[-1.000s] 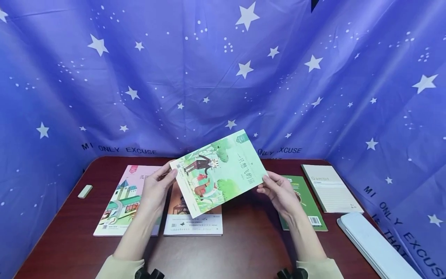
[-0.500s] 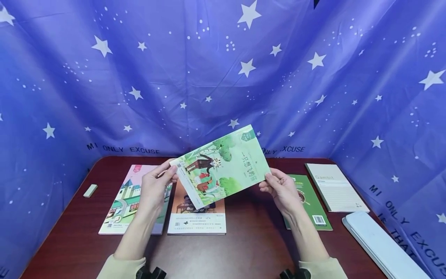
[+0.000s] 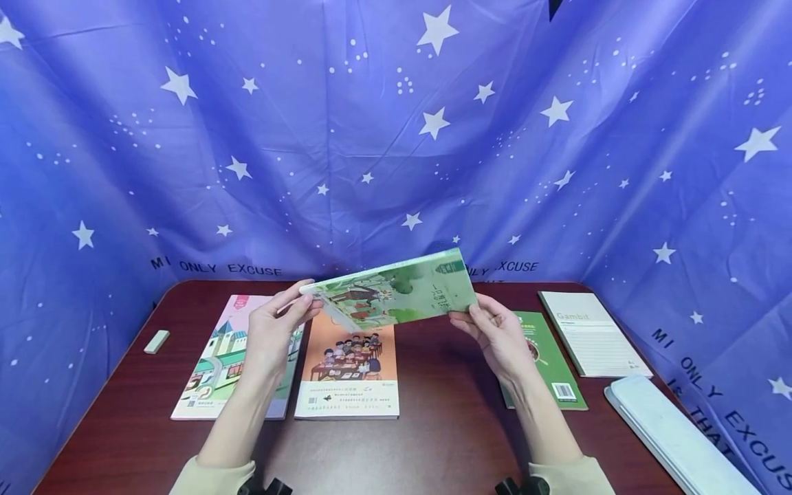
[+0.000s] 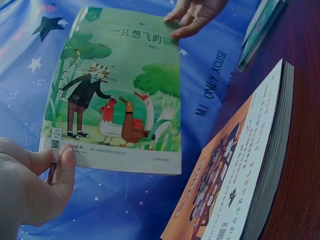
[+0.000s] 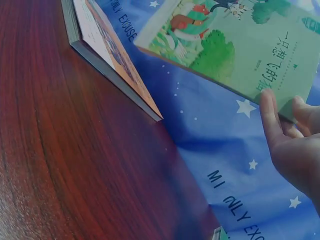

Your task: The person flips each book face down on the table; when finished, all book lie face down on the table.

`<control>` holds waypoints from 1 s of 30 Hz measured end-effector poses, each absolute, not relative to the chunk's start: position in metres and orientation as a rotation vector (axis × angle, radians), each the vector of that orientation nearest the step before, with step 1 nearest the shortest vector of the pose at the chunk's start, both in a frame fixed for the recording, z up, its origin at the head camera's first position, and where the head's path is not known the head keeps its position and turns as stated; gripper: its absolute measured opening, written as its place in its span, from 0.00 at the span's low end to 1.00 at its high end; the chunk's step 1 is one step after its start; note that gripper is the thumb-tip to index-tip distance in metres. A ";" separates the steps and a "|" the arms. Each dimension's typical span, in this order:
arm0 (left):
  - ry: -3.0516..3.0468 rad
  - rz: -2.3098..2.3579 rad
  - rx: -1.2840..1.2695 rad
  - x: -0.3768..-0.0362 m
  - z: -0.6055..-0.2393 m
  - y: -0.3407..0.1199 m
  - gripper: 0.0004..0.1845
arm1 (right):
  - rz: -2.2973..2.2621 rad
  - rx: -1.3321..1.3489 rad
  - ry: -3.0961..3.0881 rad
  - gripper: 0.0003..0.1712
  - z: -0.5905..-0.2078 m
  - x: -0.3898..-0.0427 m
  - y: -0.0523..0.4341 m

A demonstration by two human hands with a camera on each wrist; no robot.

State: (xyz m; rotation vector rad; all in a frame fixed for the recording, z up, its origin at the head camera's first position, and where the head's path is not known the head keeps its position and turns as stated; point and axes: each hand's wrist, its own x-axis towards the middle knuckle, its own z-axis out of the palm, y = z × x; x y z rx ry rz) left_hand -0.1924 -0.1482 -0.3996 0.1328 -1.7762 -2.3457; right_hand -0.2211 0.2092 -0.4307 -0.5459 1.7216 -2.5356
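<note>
A green picture book [image 3: 396,292] with a cat and birds on its cover is held up over the table, tilted so the cover looks foreshortened in the head view. My left hand [image 3: 275,330] pinches its left end, thumb on the cover near the small code label, as the left wrist view shows. At the opposite end my right hand [image 3: 495,337] pinches the lower corner by the title. Below the raised book lies an orange book [image 3: 353,371] with a classroom scene. A pink book [image 3: 216,364] with a castle is partly hidden behind my left forearm.
On the right lie a green book [image 3: 557,371] with a barcode, a cream notebook [image 3: 590,333] and a pale blue case [image 3: 674,433]. A white eraser [image 3: 157,342] sits at the left of the dark red table [image 3: 445,440]. A blue starry curtain [image 3: 371,137] encloses the back and sides.
The green picture book has tipped back between both hands, so its cover now appears narrower and its long edge shows. More of the orange book is uncovered. Both hands keep their hold.
</note>
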 end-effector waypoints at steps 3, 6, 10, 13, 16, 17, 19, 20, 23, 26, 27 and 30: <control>-1.779 -2.337 0.087 -0.192 -0.400 -0.148 0.21 | -2.552 -0.596 1.702 0.20 -0.430 -0.222 0.208; -1.782 -2.329 0.062 -0.191 -0.400 -0.147 0.21 | -2.574 -0.625 1.684 0.21 -0.428 -0.223 0.207; -1.800 -2.328 0.072 -0.191 -0.399 -0.147 0.21 | -2.599 -0.665 1.651 0.22 -0.428 -0.223 0.206; -1.802 -2.353 0.094 -0.191 -0.398 -0.146 0.22 | -2.608 -0.694 1.635 0.21 -0.430 -0.222 0.207; -1.795 -2.381 0.106 -0.191 -0.397 -0.145 0.22 | -2.598 -0.690 1.628 0.22 -0.430 -0.221 0.208; -1.798 -2.387 0.109 -0.191 -0.396 -0.145 0.22 | -2.602 -0.671 1.619 0.23 -0.429 -0.220 0.208; -1.807 -2.399 0.123 -0.191 -0.395 -0.145 0.22 | -2.614 -0.627 1.582 0.23 -0.427 -0.219 0.208; -1.811 -2.403 0.129 -0.190 -0.394 -0.145 0.22 | -2.625 -0.604 1.550 0.24 -0.425 -0.219 0.207; -1.840 -2.417 0.142 -0.190 -0.394 -0.145 0.22 | -2.668 -0.557 1.450 0.25 -0.422 -0.217 0.207; -1.830 -2.442 0.131 -0.190 -0.393 -0.146 0.22 | -2.669 -0.553 1.427 0.26 -0.422 -0.216 0.208; -1.813 -2.456 0.125 -0.190 -0.394 -0.146 0.22 | -2.664 -0.549 1.443 0.25 -0.422 -0.216 0.208; -1.704 -2.524 0.116 -0.191 -0.394 -0.146 0.22 | -2.650 -0.534 1.512 0.26 -0.423 -0.216 0.208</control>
